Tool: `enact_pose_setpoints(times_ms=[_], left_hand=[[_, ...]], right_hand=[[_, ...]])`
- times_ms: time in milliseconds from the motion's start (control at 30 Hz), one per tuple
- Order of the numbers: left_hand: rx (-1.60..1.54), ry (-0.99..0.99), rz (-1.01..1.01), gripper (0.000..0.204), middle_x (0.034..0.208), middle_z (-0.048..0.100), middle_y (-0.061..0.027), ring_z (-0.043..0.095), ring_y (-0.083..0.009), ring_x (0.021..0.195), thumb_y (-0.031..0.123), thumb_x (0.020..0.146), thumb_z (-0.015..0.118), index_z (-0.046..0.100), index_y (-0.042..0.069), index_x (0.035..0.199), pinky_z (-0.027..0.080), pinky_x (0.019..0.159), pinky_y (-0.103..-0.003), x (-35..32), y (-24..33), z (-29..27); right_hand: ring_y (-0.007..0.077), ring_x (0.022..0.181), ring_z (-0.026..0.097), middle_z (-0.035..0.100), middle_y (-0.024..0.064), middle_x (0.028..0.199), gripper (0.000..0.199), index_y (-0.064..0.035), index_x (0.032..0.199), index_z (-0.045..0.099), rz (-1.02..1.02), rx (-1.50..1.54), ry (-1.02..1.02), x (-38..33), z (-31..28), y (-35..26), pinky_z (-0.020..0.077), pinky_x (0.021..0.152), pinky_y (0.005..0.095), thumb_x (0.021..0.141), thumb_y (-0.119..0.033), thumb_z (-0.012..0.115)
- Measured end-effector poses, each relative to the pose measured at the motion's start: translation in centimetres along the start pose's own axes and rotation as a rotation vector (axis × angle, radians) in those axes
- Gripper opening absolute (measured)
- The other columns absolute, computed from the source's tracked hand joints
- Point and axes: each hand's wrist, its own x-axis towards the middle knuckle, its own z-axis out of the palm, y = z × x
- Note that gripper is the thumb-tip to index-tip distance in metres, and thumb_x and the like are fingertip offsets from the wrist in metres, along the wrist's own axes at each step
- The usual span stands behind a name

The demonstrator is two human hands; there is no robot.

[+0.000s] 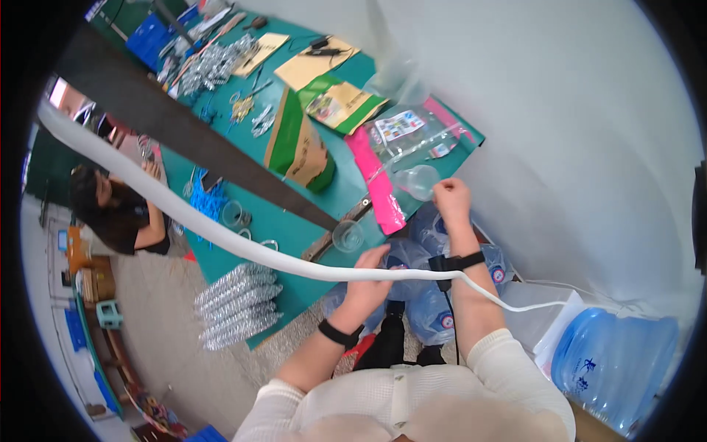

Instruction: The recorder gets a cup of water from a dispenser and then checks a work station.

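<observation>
Head view: right hand (451,197), fingers curled at a clear cup (416,182); grip unclear. Cup sits at green table's (342,193) edge, beside pink-trimmed bag (381,193). Left hand (366,286) partly behind white tube (331,272), near second clear cup (348,236); hold cannot be told.

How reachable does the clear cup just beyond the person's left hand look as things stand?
Probably yes: the left hand is close to the clear cup, with no object visibly standing between them. A white tube crosses the hand in view; its height is unclear.
</observation>
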Motion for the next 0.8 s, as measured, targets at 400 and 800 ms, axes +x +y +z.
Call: enact_pose_setpoints(times_ms=[400, 800], left_hand=[[0.225, -0.189, 0.286, 0.079, 0.115, 0.046, -0.0196, 0.043, -0.0366, 0.109, 0.013, 0.061, 0.068, 0.029, 0.002, 0.128, 0.038, 0.088, -0.042, 3.0, 3.1, 2.1], [-0.045, -0.152, 0.200, 0.067, 0.094, 0.054, -0.0147, 0.051, -0.0319, 0.092, 0.012, 0.051, 0.075, 0.043, 0.004, 0.110, 0.041, 0.081, -0.039, 5.1, 4.4, 5.3]], right_hand=[[0.0042, 0.055, 0.050, 0.054, -0.0005, 0.061, 0.005, 0.0000, 0.074, 0.056, 0.197, 0.302, -0.433, -11.7, -8.2, 0.2, 0.0403, 0.049, 0.0185, 0.070, 0.000, 0.060], [0.0151, 0.056, 0.057, 0.059, 0.0087, 0.071, 0.006, -0.0031, 0.085, 0.051, 0.477, 0.795, -0.177, -11.1, -14.3, 1.6, 0.0446, 0.049, 0.0239, 0.079, -0.006, 0.052]])
